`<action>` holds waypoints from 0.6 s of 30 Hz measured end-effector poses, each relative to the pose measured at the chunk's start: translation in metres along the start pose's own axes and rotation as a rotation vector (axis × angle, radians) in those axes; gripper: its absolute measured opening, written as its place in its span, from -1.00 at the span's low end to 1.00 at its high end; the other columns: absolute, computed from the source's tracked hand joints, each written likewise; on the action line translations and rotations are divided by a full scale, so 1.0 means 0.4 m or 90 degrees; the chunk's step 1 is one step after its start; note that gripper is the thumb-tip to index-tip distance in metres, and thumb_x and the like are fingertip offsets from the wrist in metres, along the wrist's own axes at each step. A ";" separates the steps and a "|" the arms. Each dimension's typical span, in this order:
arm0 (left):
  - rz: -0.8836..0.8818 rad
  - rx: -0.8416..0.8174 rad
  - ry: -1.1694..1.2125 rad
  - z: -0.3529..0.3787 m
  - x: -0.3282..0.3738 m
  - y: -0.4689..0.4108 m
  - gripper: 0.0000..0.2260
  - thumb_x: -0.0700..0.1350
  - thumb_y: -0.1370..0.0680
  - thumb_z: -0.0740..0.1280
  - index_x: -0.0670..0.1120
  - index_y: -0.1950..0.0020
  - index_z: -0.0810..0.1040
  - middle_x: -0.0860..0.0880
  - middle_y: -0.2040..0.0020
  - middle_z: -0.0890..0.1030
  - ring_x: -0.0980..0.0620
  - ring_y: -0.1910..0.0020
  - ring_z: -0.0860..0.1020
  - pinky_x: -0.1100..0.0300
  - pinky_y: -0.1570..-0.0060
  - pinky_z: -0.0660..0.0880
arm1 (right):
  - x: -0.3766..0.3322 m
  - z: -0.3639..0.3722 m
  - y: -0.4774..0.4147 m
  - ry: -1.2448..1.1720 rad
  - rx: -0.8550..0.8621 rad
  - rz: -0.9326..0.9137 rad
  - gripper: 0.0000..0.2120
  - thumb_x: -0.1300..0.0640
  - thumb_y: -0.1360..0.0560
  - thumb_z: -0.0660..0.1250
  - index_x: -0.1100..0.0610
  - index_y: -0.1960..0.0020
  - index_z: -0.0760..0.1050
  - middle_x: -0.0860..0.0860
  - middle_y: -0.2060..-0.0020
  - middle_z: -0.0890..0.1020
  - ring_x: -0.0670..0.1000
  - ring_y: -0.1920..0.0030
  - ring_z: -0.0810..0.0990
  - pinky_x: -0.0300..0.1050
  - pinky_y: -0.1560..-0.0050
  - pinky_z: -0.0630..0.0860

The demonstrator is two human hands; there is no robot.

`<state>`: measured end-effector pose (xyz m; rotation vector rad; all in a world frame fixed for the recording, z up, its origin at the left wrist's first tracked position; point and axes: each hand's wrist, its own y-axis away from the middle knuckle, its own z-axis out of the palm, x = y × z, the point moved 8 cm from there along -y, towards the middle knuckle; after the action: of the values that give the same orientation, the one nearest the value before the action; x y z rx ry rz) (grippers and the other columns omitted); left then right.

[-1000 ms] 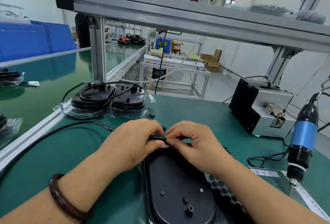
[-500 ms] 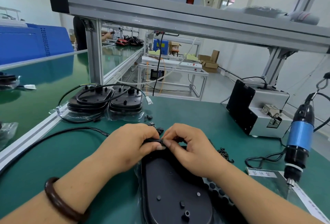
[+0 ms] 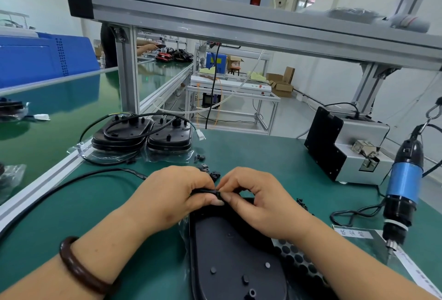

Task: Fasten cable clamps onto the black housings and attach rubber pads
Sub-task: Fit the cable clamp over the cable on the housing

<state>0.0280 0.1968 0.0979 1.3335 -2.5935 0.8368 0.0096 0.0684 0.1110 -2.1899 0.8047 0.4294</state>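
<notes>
Black cable [image 3: 203,191] is pinched in both grips. The left hand [image 3: 172,194] curls its thumb and fingers round it, and the right hand [image 3: 260,201] nips it with its fingertips just beside. The hands meet almost knuckle to knuckle, palms turned inward and wrists low, and a brown bracelet [image 3: 79,266] rings the left wrist.

Directly below them the housing [image 3: 234,252] lies flat on the counter [image 3: 251,151]. It is matte and oval, with short posts standing on its face, and the hands hide its far end. Loose clamps [image 3: 208,171] lie just past the knuckles, with bare green counter beyond them.

There is more room to the left, crossed only by the cable's run toward the aluminium rail [image 3: 47,185] at the counter's edge. On the right the pad sheet [image 3: 296,261] lies against the housing's side under the right forearm. The hanging screwdriver [image 3: 404,187] stands near the right edge.

Two bagged housings [image 3: 143,132] rest far left by the frame post [image 3: 126,70], and a grey box [image 3: 346,151] sits far right.
</notes>
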 end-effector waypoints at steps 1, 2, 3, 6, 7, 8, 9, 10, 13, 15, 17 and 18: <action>-0.012 -0.010 0.033 0.004 -0.006 0.000 -0.66 0.33 -0.38 0.25 0.14 0.05 0.58 0.18 0.21 0.57 0.21 0.18 0.51 0.15 0.15 0.50 | 0.001 -0.003 0.001 -0.007 -0.008 -0.007 -0.94 0.32 -0.49 0.36 0.24 0.15 0.58 0.06 0.14 0.65 -0.01 0.10 0.60 -0.12 0.01 0.53; -0.023 -0.018 0.071 0.009 -0.011 0.001 -0.71 0.29 -0.39 0.29 0.15 0.05 0.57 0.19 0.20 0.58 0.22 0.18 0.52 0.13 0.14 0.51 | 0.001 -0.006 0.003 -0.011 -0.014 -0.013 -0.95 0.30 -0.49 0.36 0.25 0.13 0.59 0.06 0.12 0.65 -0.02 0.08 0.61 -0.15 -0.01 0.53; -0.030 -0.025 0.106 0.013 -0.015 0.001 -0.78 0.23 -0.41 0.34 0.16 0.05 0.56 0.21 0.20 0.58 0.22 0.18 0.53 0.12 0.13 0.52 | 0.001 -0.006 0.004 -0.011 -0.017 -0.019 -0.95 0.27 -0.49 0.37 0.26 0.10 0.60 0.06 0.10 0.65 -0.02 0.07 0.61 -0.15 -0.03 0.53; -0.026 -0.038 0.163 0.020 -0.014 0.005 -0.91 0.05 -0.46 0.43 0.16 0.07 0.56 0.20 0.19 0.59 0.20 0.17 0.55 0.15 0.12 0.52 | -0.001 -0.004 0.005 -0.004 -0.003 -0.041 -0.88 0.21 -0.46 0.44 0.27 0.07 0.61 0.06 0.09 0.65 -0.02 0.07 0.62 -0.11 -0.02 0.55; -0.023 -0.041 0.170 0.019 -0.012 0.005 -0.92 0.03 -0.46 0.44 0.15 0.08 0.58 0.20 0.19 0.60 0.19 0.17 0.55 0.18 0.12 0.51 | -0.001 -0.004 0.003 -0.007 0.010 -0.047 -0.87 0.21 -0.45 0.45 0.28 0.09 0.61 0.08 0.11 0.65 -0.02 0.09 0.63 -0.10 0.00 0.56; -0.019 -0.042 0.174 0.016 -0.011 0.005 -0.93 0.02 -0.46 0.44 0.14 0.09 0.59 0.20 0.18 0.60 0.19 0.17 0.56 0.22 0.13 0.50 | 0.000 -0.004 0.001 -0.019 0.024 -0.048 -0.88 0.21 -0.44 0.46 0.28 0.11 0.62 0.09 0.13 0.66 -0.01 0.11 0.63 -0.11 0.02 0.56; -0.014 -0.042 0.175 0.013 -0.009 0.004 -0.94 0.01 -0.47 0.44 0.13 0.09 0.60 0.21 0.18 0.60 0.21 0.16 0.56 0.27 0.14 0.49 | 0.003 -0.004 -0.001 -0.040 0.035 -0.044 -0.89 0.23 -0.44 0.45 0.29 0.13 0.63 0.10 0.15 0.66 -0.01 0.12 0.63 -0.13 0.03 0.56; -0.009 -0.041 0.172 0.009 -0.007 0.003 -0.95 0.00 -0.47 0.44 0.11 0.10 0.62 0.21 0.19 0.60 0.22 0.16 0.55 0.31 0.15 0.49 | 0.007 -0.003 -0.003 -0.059 0.038 -0.039 -0.92 0.25 -0.45 0.44 0.29 0.14 0.63 0.10 0.16 0.66 -0.01 0.13 0.62 -0.14 0.04 0.55; 0.001 -0.025 0.135 -0.001 -0.001 0.002 -0.94 0.00 -0.49 0.42 0.07 0.08 0.65 0.16 0.22 0.60 0.23 0.16 0.54 0.33 0.15 0.47 | 0.015 0.002 -0.004 -0.061 0.030 -0.025 -0.94 0.29 -0.48 0.40 0.28 0.14 0.62 0.08 0.18 0.65 0.00 0.14 0.61 -0.12 0.04 0.55; -0.002 -0.011 0.115 -0.006 0.003 0.002 -0.90 0.02 -0.49 0.40 0.04 0.07 0.66 0.14 0.22 0.60 0.21 0.17 0.53 0.30 0.14 0.47 | 0.018 0.005 -0.002 -0.051 0.031 -0.017 -0.93 0.27 -0.49 0.39 0.28 0.13 0.61 0.07 0.18 0.66 -0.01 0.13 0.62 -0.11 0.04 0.55; -0.003 -0.010 0.108 -0.009 0.006 0.003 -0.89 0.03 -0.49 0.40 0.04 0.05 0.66 0.13 0.20 0.61 0.22 0.15 0.53 0.30 0.12 0.47 | 0.025 0.007 0.000 -0.062 0.039 0.002 -0.94 0.25 -0.49 0.39 0.24 0.13 0.62 0.03 0.16 0.67 -0.05 0.11 0.63 -0.14 0.02 0.55; -0.005 -0.011 0.106 -0.011 0.006 0.004 -0.90 0.01 -0.49 0.41 0.06 0.04 0.66 0.15 0.19 0.62 0.24 0.14 0.54 0.31 0.11 0.47 | 0.032 0.008 0.002 -0.077 0.043 0.022 -0.94 0.24 -0.49 0.39 0.21 0.14 0.62 0.01 0.16 0.68 -0.06 0.11 0.63 -0.14 0.01 0.55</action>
<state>0.0244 0.1980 0.1017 1.2137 -2.4610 0.8812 0.0186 0.0649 0.1019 -2.0691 0.7810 0.5381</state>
